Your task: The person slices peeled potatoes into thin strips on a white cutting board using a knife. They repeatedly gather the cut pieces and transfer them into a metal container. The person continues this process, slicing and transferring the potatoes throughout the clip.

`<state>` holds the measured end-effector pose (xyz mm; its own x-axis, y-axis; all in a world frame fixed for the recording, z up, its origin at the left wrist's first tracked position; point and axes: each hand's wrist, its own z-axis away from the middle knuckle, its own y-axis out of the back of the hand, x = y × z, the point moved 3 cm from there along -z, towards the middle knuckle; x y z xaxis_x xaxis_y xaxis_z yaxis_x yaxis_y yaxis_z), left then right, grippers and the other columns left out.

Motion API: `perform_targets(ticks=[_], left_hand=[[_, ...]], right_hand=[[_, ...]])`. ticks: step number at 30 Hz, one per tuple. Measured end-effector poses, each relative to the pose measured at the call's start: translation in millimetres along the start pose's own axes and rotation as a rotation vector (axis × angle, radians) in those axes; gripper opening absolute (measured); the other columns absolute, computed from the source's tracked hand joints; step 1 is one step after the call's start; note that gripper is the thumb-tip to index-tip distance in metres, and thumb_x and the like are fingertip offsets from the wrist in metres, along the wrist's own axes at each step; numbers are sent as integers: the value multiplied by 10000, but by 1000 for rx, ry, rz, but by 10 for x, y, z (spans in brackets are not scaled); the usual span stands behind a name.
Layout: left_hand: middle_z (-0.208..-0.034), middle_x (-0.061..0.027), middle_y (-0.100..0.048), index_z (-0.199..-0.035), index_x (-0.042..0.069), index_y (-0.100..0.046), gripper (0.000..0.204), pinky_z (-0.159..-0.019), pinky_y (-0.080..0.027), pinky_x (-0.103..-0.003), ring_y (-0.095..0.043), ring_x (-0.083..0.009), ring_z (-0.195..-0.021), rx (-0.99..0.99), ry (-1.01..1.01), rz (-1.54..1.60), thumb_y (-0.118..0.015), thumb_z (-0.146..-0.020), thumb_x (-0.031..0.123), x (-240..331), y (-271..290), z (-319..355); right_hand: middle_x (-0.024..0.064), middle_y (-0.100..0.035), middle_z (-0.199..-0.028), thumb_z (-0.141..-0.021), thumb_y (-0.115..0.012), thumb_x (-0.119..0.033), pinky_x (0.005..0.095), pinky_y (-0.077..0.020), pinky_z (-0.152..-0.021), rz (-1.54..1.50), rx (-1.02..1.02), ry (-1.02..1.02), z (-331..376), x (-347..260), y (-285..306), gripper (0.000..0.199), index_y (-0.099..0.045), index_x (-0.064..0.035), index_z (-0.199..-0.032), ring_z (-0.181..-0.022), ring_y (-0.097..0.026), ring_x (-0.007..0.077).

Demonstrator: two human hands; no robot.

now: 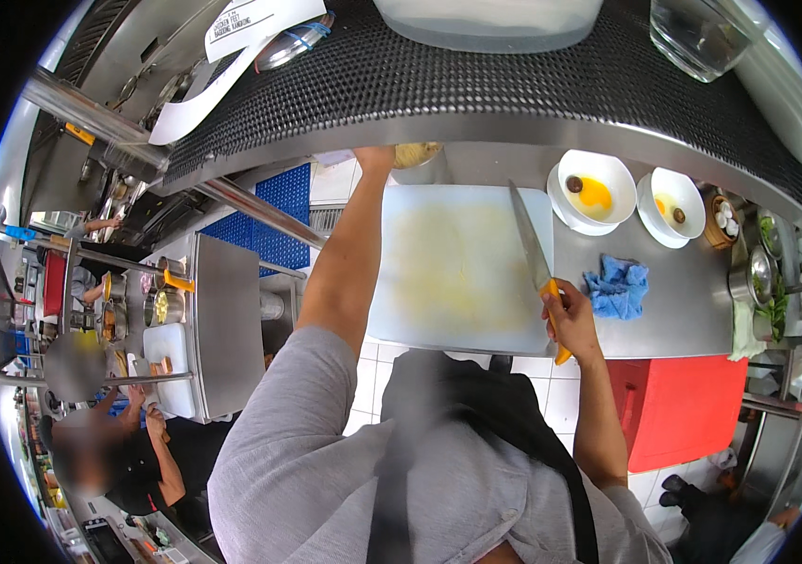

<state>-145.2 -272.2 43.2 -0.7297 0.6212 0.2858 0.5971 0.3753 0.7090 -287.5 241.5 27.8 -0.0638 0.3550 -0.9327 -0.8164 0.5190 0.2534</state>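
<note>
Knife (531,240) with a yellow handle is being gripped in the right hand (568,315), fingers wrapped tight around the handle at the near right edge of the white cutting board (457,268), its long blade slanting away from the hand across the board's right side. Left hand (375,158) is reaching past the board's far left corner under the shelf edge toward a pale round thing (417,152), and whether its fingers are spread or closed is hidden. Blue cloth (617,287) is lying just right of the knife hand, with two white bowls (594,188) beyond it.
</note>
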Motion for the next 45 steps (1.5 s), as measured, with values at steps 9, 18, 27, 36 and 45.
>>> perform_targets(ticks=[9, 18, 27, 36, 45], left_hand=[[-1205, -223, -725, -1248, -60, -713, 283, -990, -546, -384, -683, -333, -1117, -118, 352, 495, -583, -1076, 124, 396, 790, 2058], [-1558, -230, -536, -1433, 12, -628, 399, -1222, -413, -459, -477, -410, -1479, -576, -168, 556, -599, -1070, 174, 992, 1358, 2901], [-1706, -316, -246, -1693, 45, -207, 1134, -1321, -169, -551, -161, -437, -1625, -660, -344, 324, -825, -872, 525, 942, 1603, 2844], [-1631, -282, -421, -1546, 20, -513, 582, -1261, -317, -529, -368, -465, -1528, -360, -155, 496, -641, -1052, 300, 756, 1570, 2968], [-1556, -298, -514, -1522, 2, -537, 474, -1236, -369, -484, -471, -456, -1471, -438, -92, 725, -538, -1090, 198, 469, 1906, 2978]], right_hand=[[313, -707, -1161, -997, -619, -117, 569, -553, -931, 485, 60, 179, 332, -89, -767, 487, -537, -14, -1466, -1070, -678, 510], [138, -713, -910, -1089, -574, -153, 331, -572, -650, 108, -14, 213, 609, 302, -699, 440, -519, -17, -1503, -696, -686, 191], [30, -616, -802, -1122, -575, -214, 244, -411, -431, -471, 256, -179, 1544, 825, -816, 386, -566, -65, -1477, -507, -513, 73], [26, -606, -785, -1106, -591, -179, 254, -419, -430, -353, 206, -154, 1336, 474, -1546, 391, -560, -11, -1458, -502, -505, 71], [18, -606, -788, -1111, -591, -192, 248, -436, -422, -272, 41, -137, 1096, 253, -1923, 382, -567, -51, -1465, -503, -508, 62]])
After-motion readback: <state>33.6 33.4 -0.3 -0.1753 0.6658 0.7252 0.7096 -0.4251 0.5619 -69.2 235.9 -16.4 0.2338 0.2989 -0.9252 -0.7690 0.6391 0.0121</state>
